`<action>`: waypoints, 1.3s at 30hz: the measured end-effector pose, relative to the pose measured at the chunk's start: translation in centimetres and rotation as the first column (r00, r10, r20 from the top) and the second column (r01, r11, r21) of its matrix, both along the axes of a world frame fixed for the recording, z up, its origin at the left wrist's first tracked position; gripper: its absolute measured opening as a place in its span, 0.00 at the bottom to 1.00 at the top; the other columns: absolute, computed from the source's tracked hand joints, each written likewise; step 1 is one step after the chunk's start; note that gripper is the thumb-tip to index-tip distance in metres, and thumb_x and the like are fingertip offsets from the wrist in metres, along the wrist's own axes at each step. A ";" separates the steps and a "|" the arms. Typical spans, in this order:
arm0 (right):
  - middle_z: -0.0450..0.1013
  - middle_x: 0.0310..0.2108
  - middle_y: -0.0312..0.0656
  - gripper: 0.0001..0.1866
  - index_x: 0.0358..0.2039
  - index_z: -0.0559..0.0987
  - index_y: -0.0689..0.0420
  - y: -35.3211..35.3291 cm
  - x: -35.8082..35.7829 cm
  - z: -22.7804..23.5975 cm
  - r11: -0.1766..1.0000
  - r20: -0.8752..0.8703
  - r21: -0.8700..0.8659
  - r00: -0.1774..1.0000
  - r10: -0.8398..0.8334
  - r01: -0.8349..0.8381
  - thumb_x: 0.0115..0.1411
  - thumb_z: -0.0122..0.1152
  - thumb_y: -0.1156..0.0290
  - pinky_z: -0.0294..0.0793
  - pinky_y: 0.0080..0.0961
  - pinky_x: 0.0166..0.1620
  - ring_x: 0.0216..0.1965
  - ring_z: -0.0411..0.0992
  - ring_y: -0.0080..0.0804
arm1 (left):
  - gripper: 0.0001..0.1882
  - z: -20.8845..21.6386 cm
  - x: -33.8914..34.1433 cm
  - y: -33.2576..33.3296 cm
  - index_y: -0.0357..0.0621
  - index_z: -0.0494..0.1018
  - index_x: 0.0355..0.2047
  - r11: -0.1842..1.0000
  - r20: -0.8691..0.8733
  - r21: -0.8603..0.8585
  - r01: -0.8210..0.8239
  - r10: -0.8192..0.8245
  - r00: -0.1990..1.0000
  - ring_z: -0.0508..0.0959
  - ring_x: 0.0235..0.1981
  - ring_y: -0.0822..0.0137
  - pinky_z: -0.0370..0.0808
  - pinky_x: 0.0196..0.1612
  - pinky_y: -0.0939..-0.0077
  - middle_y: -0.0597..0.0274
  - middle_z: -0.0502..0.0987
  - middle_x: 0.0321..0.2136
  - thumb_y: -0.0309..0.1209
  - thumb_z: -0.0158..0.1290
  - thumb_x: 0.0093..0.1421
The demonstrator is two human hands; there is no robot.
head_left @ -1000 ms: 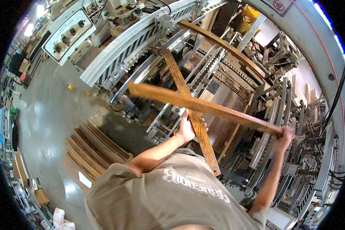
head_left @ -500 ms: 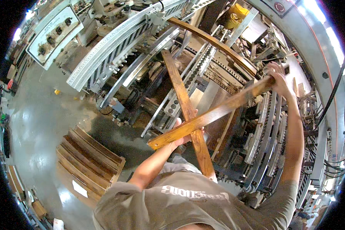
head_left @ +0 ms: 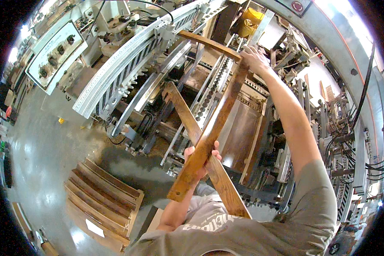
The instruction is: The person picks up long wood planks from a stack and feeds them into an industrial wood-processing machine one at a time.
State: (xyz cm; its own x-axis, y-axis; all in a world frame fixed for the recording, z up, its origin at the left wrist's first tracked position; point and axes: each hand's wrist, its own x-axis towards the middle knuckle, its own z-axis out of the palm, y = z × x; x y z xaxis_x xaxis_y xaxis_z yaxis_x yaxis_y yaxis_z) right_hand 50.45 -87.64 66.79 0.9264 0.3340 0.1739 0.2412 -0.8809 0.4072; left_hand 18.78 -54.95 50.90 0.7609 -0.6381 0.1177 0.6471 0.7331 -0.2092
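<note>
Two brown wooden planks cross in front of me. The upper plank [head_left: 215, 134] has a small hole near its near end and slants up and to the right. Beneath it the lower plank [head_left: 226, 183] runs from upper left down toward my shirt. My left hand [head_left: 216, 152] is closed around the lower plank by the crossing, with its palm hidden under the upper one. At the upper plank's far end my right hand [head_left: 256, 62] has its fingers closed over the wood. A third wooden plank [head_left: 207, 44] lies across the machine, its right end beside my right hand.
Machine rails [head_left: 136, 55] curve along the left, and a flat metal bed [head_left: 239, 141] lies beyond the planks. A pallet of stacked boards [head_left: 102, 200] stands on the floor at lower left. Black cables [head_left: 367, 85] hang at right, and a control panel [head_left: 55, 57] stands upper left.
My right hand has moved left with the upper plank's far end, swinging that plank steeper, toward the third plank. Its near end is lower now. My left hand still grips near the crossing.
</note>
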 end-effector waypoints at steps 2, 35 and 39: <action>0.62 0.67 0.45 0.34 0.63 0.69 0.45 2.4 0.5 -0.9 0.978 0.098 0.207 0.995 -0.019 -0.002 0.55 0.58 0.80 0.64 0.47 0.65 0.68 0.60 0.50 | 0.39 1.0 -0.1 -0.7 0.36 0.63 0.63 1.000 -0.010 -0.009 0.007 -0.008 1.000 0.76 0.43 0.58 0.75 0.53 0.58 0.52 0.74 0.52 0.42 0.57 0.53; 0.78 0.50 0.56 0.36 0.63 0.71 0.58 12.8 -41.7 -11.0 0.401 -0.334 0.825 0.917 -0.220 0.397 0.53 0.70 0.66 0.79 0.34 0.52 0.50 0.80 0.46 | 0.36 -2.8 -5.0 -10.3 0.46 0.67 0.61 0.851 -0.142 0.521 0.060 0.017 0.990 0.74 0.57 0.56 0.68 0.64 0.55 0.58 0.75 0.55 0.63 0.43 0.69; 0.81 0.47 0.47 0.27 0.53 0.79 0.63 11.7 -44.8 -11.9 0.190 -0.315 0.905 0.900 -0.302 0.381 0.51 0.71 0.74 0.77 0.25 0.53 0.49 0.79 0.28 | 0.35 -3.5 -6.2 -10.1 0.46 0.69 0.61 0.875 -0.202 0.455 0.167 -0.081 0.976 0.76 0.56 0.56 0.71 0.63 0.55 0.58 0.77 0.54 0.62 0.46 0.68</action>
State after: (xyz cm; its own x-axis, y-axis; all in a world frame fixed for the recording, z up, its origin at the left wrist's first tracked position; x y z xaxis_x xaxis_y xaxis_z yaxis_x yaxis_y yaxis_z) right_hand 5.62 -75.90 54.87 0.9237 -0.3784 0.0599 -0.2054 -0.6210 -0.7564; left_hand 12.53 -65.01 47.37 0.6525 -0.6763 -0.3419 0.7248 0.6886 0.0212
